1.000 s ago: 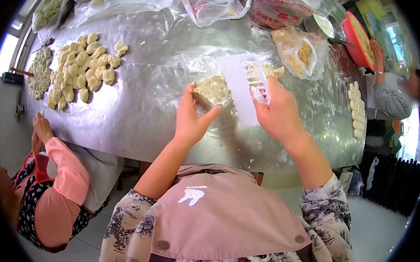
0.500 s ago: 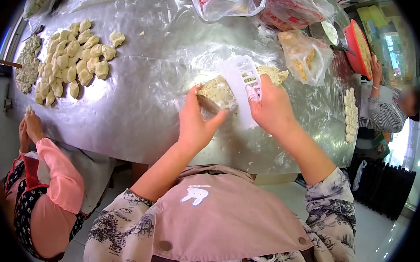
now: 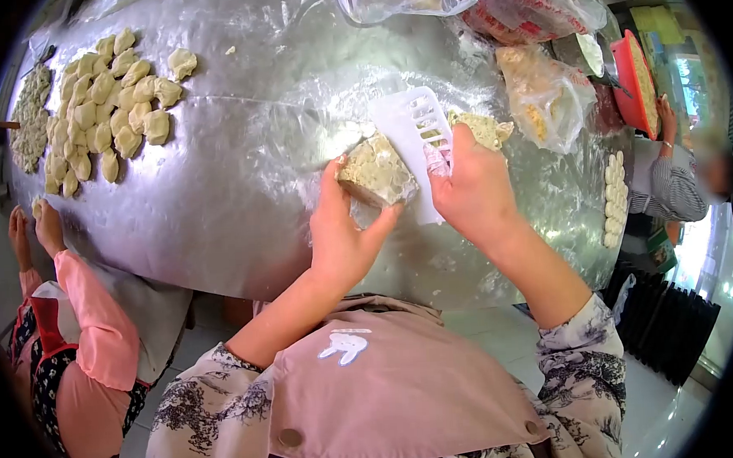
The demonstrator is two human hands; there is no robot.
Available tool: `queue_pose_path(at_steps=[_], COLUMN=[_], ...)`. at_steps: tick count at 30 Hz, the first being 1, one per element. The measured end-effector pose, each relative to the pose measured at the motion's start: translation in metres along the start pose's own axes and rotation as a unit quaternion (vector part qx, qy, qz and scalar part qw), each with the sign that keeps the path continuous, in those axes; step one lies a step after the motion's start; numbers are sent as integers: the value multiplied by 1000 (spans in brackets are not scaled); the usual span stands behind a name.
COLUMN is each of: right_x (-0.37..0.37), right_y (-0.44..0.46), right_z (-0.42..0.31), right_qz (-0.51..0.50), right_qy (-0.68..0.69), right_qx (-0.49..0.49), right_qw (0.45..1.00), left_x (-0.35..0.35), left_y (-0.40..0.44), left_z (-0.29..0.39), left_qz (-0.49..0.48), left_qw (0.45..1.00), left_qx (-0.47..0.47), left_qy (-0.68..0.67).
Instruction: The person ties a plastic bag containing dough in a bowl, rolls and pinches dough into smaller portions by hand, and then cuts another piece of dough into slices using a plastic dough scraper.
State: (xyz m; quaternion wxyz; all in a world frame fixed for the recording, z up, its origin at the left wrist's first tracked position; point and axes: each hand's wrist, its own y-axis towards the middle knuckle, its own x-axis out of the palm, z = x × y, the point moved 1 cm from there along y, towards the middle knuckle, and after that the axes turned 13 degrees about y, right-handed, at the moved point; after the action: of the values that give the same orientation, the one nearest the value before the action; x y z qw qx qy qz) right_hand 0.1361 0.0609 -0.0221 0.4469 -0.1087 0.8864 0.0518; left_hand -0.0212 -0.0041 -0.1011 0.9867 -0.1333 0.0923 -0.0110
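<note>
My left hand grips a floury, crumbly pale block by its left side and near corner, thumb at the front. It looks like dough or filling; I cannot tell which. In my right hand is a white plastic dough scraper, held by its slotted grip. The scraper's blade stands tilted along the right side of the block. Beyond my right fingers lies another crumbly piece, partly hidden by that hand. Loose flour is scattered on the metal tabletop around both pieces.
Many dough pieces are heaped at the left, beside a crumbly mass. A co-worker's hands are at the left edge. Plastic bags and a red basin stand at the right, near small white rolls and another person.
The block in my left hand has been tipped, so more of its pitted face shows. The scraper stays beside it in my right hand. The whole view has shifted slightly.
</note>
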Motion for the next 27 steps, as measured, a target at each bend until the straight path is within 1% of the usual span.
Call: queue_pose_path(at_steps=[3,6,9,12,15,18,21,24,27], right_x=[4,5,5,8,10,12,14,17,18], right_y=[4,9,14,18,20,22,24,25,25], right_z=[4,2,2,6,0,1,-2,0,-3], right_qz=[10,0,-12,-8,-16,-16,-27,-21,-13], right_qy=[-5,-20,-30,-32,-44,-33,-60,-56,-47], right_qx=[5,7,24,20,35,31,38,28,20], right_qw=[1000,1000,999,999,998,999,997,998,999], left_x=[0,1,1,0,3,3,4,4,5], left_y=[0,-1,-1,-1,-1,-2,-2,-2,-3], left_z=[-1,-1,1,2,-4,-3,-4,0,-3], left_qz=[1,15,13,11,63,58,58,22,27], left_qw=[1000,1000,1000,1000,995,996,996,1000,1000], left_qx=[-8,3,-3,-6,52,40,40,-8,0], left_qy=[-3,13,5,18,61,60,59,10,-8])
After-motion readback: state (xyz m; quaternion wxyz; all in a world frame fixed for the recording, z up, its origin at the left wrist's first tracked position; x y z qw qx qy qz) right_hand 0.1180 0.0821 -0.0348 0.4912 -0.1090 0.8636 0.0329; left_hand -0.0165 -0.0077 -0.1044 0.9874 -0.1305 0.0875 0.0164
